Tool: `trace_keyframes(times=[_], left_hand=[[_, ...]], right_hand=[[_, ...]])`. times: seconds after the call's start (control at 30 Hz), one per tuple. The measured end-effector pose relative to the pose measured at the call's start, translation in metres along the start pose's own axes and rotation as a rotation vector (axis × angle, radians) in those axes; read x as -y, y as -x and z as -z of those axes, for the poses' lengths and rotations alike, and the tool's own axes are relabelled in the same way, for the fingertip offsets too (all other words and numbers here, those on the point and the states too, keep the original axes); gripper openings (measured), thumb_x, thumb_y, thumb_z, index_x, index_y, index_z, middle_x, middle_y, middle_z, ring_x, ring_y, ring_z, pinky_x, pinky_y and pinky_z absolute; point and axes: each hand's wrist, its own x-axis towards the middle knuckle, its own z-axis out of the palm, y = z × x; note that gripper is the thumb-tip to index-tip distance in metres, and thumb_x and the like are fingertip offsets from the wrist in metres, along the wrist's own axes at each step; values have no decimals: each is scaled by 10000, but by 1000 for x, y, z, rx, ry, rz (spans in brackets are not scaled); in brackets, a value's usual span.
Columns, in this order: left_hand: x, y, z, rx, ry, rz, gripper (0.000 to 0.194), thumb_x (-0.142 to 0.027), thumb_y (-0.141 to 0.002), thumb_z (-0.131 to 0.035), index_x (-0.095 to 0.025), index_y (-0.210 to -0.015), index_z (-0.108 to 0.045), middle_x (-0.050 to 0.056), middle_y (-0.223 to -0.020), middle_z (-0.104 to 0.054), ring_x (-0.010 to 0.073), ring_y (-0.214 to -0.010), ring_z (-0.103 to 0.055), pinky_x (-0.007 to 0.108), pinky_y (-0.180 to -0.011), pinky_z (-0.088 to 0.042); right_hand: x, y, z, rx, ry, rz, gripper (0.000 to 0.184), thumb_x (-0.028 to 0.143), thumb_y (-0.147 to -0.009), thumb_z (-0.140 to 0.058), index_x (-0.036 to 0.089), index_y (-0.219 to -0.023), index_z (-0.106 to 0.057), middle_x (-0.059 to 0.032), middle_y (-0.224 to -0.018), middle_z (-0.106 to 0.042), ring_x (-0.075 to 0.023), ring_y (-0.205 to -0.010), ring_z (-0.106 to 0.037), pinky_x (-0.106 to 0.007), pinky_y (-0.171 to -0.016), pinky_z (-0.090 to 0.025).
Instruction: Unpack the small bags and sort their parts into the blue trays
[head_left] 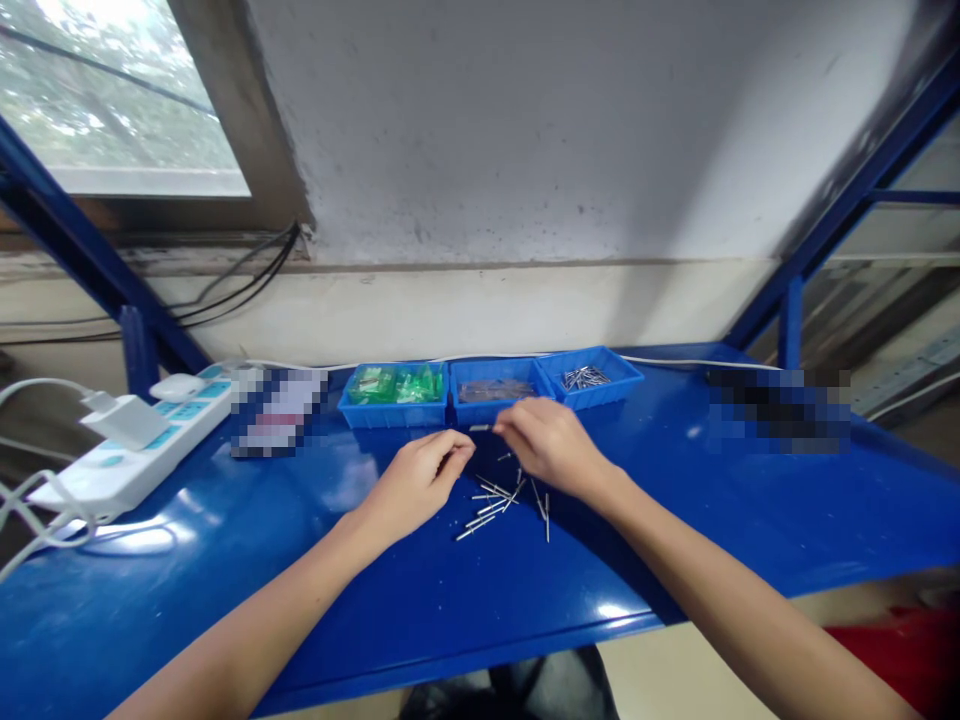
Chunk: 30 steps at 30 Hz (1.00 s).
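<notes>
Head view: slim, shiny silver pins (491,508) scattered on glossy blue tabletop (420,620)

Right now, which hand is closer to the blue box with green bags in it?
The left. The left hand is just in front of that blue box, a little to its right. The right hand is farther right, past the middle box.

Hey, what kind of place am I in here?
Probably a small assembly workbench: loose metal pins lie on a blue table, behind them three blue part bins, with a power strip at the left.
</notes>
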Motion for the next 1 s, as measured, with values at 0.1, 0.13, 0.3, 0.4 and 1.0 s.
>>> trace_keyframes(times=[0.1,0.13,0.3,0.4,1.0], left_hand=[[4,1,-6,83,-92,-86,225,-243,-908,-428,-242,-1074,-581,33,-973,-613,181,-894,-575,318,-787,-460],[5,2,-8,114,-123,-119,234,-236,-906,-433,-251,-1084,-584,35,-979,-600,188,-914,-562,328,-797,-457],[2,3,-14,172,-200,-166,185,-218,-905,-430,-232,-923,-614,36,-939,-569,183,-861,-535,322,-746,-452],[2,3,-15,158,-238,-155,154,-202,-904,-428,-192,-854,-573,44,-902,-569,189,-833,-523,330,-737,-439],[10,-1,-7,-65,-18,-31,168,-160,-913,-343,-203,-936,-505,24,-865,-572,163,-820,-560,299,-757,-445]], right_hand=[[-34,5,13,-166,181,-324,225,300,-918,-408,167,-877,-584,-60,-705,-624,-173,-616,-548,-294,-604,-377],[-46,8,17,-201,249,-432,221,322,-903,-431,161,-930,-580,-73,-739,-621,-188,-632,-551,-304,-602,-383],[-77,22,20,-212,379,-617,363,378,-812,-543,105,-1052,-550,-177,-949,-566,-298,-856,-552,-390,-677,-432],[-61,18,10,-153,245,-532,306,366,-837,-516,127,-1023,-561,-153,-924,-556,-282,-844,-553,-409,-717,-446],[12,7,-10,135,-154,43,97,212,-880,-486,171,-891,-573,-50,-777,-562,-165,-726,-482,-283,-668,-361]])
